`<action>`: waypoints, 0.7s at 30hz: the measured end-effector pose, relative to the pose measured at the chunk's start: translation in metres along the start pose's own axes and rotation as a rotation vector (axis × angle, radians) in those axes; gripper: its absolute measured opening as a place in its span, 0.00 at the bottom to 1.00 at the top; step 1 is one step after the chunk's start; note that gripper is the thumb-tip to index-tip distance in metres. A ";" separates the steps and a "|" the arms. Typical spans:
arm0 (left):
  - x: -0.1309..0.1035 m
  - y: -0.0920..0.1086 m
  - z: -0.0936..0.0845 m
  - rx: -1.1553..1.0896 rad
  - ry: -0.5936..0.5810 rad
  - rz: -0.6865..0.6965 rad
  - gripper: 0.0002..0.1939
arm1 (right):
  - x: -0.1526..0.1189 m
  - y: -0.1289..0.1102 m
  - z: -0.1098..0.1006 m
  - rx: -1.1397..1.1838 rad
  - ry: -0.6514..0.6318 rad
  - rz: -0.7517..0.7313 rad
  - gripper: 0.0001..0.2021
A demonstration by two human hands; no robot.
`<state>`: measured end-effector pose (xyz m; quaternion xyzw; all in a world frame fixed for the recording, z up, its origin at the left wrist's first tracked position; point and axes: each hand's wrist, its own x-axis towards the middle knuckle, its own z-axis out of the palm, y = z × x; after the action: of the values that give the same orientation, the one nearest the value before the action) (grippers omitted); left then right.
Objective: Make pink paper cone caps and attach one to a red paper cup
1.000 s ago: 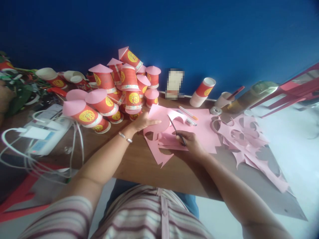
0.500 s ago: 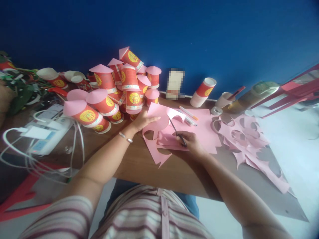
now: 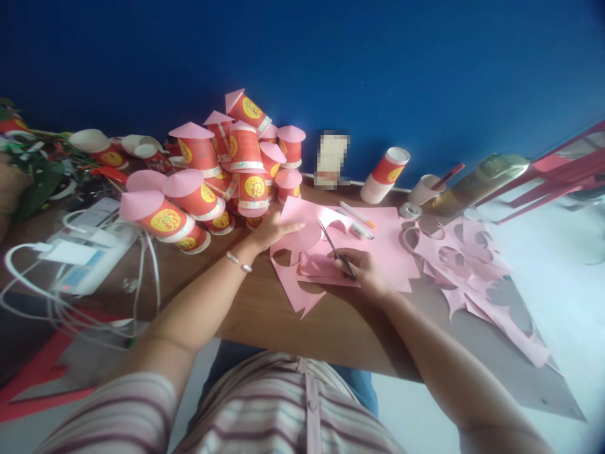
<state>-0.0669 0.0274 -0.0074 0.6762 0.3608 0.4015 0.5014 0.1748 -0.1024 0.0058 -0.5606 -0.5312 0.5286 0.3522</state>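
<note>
On the table (image 3: pixel 265 315), her left hand (image 3: pixel 271 231) grips the pink paper (image 3: pixel 302 236) just beside the cups (image 3: pixel 236 170) — right hand (image 3: pixel 363 272) clenches scissors (image 3: pixel 334 249). Fingers sit near the blades — a slip could nick them.

Dark scissors (image 3: pixel 334 247) amid lifted, partly cut pink paper (image 3: pixel 302 236)

Daylight floods in from the right, washing that side out; the whole frame is soft, edges bent.
</note>
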 end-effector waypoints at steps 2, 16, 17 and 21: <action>-0.001 0.002 0.000 -0.005 -0.026 -0.025 0.32 | 0.000 0.000 0.000 -0.014 0.002 -0.004 0.25; -0.003 0.001 0.001 0.002 -0.108 -0.046 0.30 | 0.000 -0.001 -0.001 -0.065 -0.012 -0.023 0.25; -0.003 0.001 0.001 0.005 -0.099 -0.034 0.30 | 0.000 -0.001 -0.002 -0.072 -0.012 -0.026 0.25; -0.002 0.000 0.002 -0.099 -0.068 -0.036 0.25 | -0.001 0.000 -0.002 -0.111 -0.018 -0.036 0.23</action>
<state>-0.0660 0.0247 -0.0084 0.6572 0.3350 0.3866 0.5535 0.1767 -0.1026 0.0059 -0.5649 -0.5728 0.4969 0.3254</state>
